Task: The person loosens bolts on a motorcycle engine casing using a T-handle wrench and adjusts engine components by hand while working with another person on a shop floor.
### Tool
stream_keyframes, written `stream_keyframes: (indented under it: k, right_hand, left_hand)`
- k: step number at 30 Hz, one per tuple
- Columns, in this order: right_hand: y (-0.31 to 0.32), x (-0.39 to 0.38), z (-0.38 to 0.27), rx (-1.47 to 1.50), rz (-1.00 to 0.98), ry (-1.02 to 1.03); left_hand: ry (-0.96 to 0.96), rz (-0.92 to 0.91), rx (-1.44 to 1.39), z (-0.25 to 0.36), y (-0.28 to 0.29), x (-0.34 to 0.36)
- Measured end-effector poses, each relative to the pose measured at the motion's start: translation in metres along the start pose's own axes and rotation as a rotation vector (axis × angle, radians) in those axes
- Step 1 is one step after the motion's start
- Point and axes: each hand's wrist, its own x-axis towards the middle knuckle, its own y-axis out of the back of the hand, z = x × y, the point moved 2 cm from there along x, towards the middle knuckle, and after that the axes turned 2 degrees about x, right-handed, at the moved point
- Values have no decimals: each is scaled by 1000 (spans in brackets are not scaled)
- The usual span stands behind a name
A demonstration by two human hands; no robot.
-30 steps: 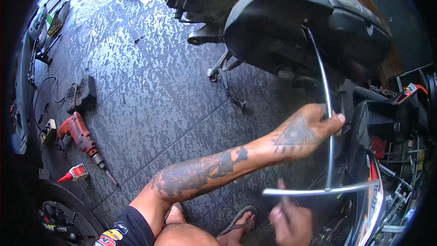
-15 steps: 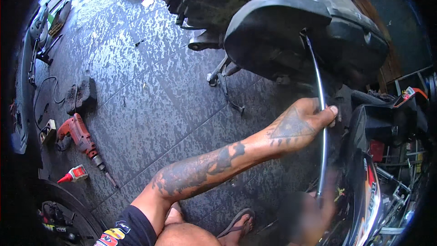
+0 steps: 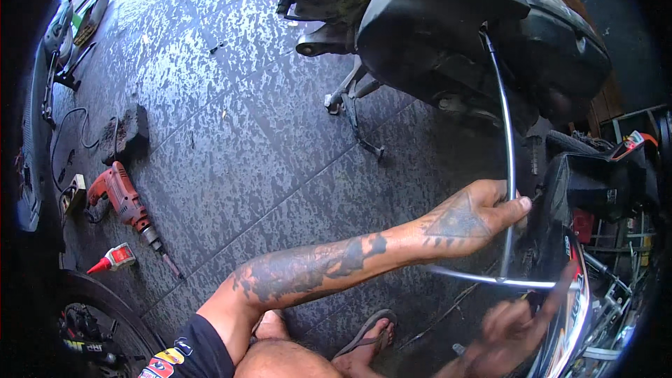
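Observation:
A long chrome T-handle wrench (image 3: 505, 119) runs up to a bolt recess in the black crankcase cover (image 3: 434, 35) of a scooter engine. My left hand (image 3: 465, 220) is wrapped round its shaft, thumb along the near side. Below that hand the wrench's crossbar lies crosswise, slightly smeared by motion. My right hand (image 3: 514, 325) is at the lower right, a little blurred, with its index finger stretched out at the crossbar's right end. The other fingers are loosely curled and grip nothing. The wrench's socket tip is hidden inside the recess.
A red power drill (image 3: 126, 203) lies on the wet dark tiles at left, by a small red-capped bottle (image 3: 115, 259) and a dark block (image 3: 126, 138). A metal stand leg (image 3: 357, 122) juts below the engine. Body panels (image 3: 570, 301) and a rack of tools are close at right.
The wrench's crossbar has swung round and now shows lengthwise. My right hand has moved right and its finger is extended. The engine and my left hand sit slightly further right in view.

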Motion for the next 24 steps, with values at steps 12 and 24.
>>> stream_keyframes:
  k: [12, 24]
  right_hand:
    - [63, -26, 32, -647, -122, -536]
    - [66, 45, 21, -477, 366, -168]
  left_hand:
    - [63, -19, 98, -10, -18, -16]
    - [155, 0, 159, -29, -7, -60]
